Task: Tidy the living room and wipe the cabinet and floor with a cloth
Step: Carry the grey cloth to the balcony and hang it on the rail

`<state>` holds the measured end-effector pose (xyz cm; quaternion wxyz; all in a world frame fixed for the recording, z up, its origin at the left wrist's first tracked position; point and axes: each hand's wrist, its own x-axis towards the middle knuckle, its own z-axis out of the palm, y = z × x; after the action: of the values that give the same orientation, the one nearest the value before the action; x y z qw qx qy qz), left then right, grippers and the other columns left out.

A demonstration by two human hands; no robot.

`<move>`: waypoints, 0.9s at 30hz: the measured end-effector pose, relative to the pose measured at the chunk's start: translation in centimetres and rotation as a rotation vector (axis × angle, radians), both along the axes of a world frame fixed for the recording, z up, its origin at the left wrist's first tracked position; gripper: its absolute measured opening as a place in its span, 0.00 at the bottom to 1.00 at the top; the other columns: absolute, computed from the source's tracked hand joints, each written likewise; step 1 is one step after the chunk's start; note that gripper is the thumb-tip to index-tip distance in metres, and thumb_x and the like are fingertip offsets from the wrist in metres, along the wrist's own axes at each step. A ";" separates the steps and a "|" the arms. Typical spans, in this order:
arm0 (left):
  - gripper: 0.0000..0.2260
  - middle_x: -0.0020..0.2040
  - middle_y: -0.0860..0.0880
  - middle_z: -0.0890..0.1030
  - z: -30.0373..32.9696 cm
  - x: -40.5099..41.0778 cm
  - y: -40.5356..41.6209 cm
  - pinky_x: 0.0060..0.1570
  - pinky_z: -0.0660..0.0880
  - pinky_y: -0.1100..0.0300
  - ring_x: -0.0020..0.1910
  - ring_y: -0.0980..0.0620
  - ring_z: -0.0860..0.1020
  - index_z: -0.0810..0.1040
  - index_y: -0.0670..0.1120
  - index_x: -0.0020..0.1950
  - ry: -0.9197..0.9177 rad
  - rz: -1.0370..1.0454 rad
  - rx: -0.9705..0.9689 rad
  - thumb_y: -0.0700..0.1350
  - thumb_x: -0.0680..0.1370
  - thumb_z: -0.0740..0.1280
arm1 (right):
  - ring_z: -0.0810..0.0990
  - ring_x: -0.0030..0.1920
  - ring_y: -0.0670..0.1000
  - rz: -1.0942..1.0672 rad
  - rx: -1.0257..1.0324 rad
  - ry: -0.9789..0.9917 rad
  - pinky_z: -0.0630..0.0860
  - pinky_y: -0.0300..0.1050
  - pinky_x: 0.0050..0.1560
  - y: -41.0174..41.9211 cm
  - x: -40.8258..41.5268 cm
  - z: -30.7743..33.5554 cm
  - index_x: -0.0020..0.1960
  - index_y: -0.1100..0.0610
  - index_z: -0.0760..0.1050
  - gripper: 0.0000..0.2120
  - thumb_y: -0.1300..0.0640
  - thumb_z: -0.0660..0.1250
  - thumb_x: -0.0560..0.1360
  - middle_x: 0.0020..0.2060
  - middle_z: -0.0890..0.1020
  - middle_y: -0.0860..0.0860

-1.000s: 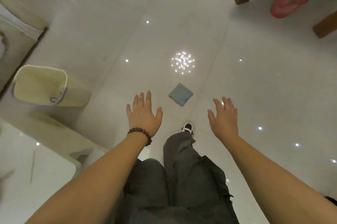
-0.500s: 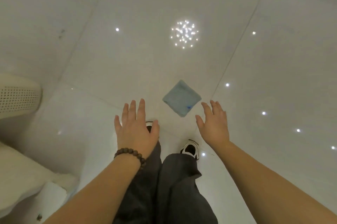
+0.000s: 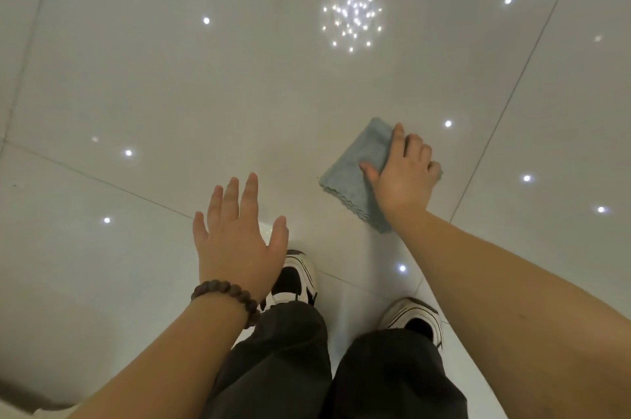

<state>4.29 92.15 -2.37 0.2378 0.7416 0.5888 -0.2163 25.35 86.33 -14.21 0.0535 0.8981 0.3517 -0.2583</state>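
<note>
On floor (image 3: 170, 84) | right hand (image 3: 403, 179) grip seemingly curled on cloth (image 3: 355, 172) | left hand (image 3: 235, 234) grip spread, holding nothing

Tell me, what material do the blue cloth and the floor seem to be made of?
Cloth: probably soft microfiber or terry, matte and fuzzy, with a wavy stitched edge. Floor: likely polished ceramic or stone tile, glossy; it mirrors ceiling lights and shows thin joint lines.

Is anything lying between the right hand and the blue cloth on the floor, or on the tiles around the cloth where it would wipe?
Nothing visible. The right hand already rests on the cloth, fingers curled over its far edge. The floor around it shows only light reflections.
</note>
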 end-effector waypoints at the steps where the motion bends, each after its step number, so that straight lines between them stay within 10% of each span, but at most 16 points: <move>1: 0.30 0.79 0.49 0.51 0.0 -0.1 -0.2 0.75 0.47 0.45 0.78 0.49 0.47 0.46 0.53 0.79 -0.004 -0.001 -0.005 0.57 0.80 0.55 | 0.67 0.63 0.58 -0.019 0.012 -0.020 0.63 0.54 0.58 0.0 -0.3 0.0 0.76 0.55 0.54 0.34 0.37 0.56 0.77 0.66 0.69 0.58; 10: 0.28 0.79 0.50 0.53 7.6 2.4 -0.5 0.75 0.47 0.43 0.78 0.48 0.47 0.49 0.56 0.79 -0.054 -0.078 0.003 0.57 0.80 0.54 | 0.72 0.36 0.55 -0.095 0.310 0.164 0.62 0.45 0.32 -1.6 1.3 10.2 0.53 0.59 0.69 0.13 0.48 0.59 0.80 0.41 0.73 0.53; 27: 0.28 0.77 0.47 0.60 54.6 17.7 1.6 0.74 0.51 0.41 0.77 0.45 0.54 0.55 0.53 0.78 -0.432 -0.498 0.298 0.58 0.79 0.54 | 0.76 0.37 0.51 -0.481 0.660 -0.003 0.73 0.47 0.34 -10.1 11.6 68.1 0.54 0.54 0.72 0.13 0.45 0.62 0.77 0.41 0.78 0.49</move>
<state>22.03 93.76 52.23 0.1862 0.9173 0.3514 -0.0177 36.97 76.23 53.93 -0.2991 0.9241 0.1955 -0.1356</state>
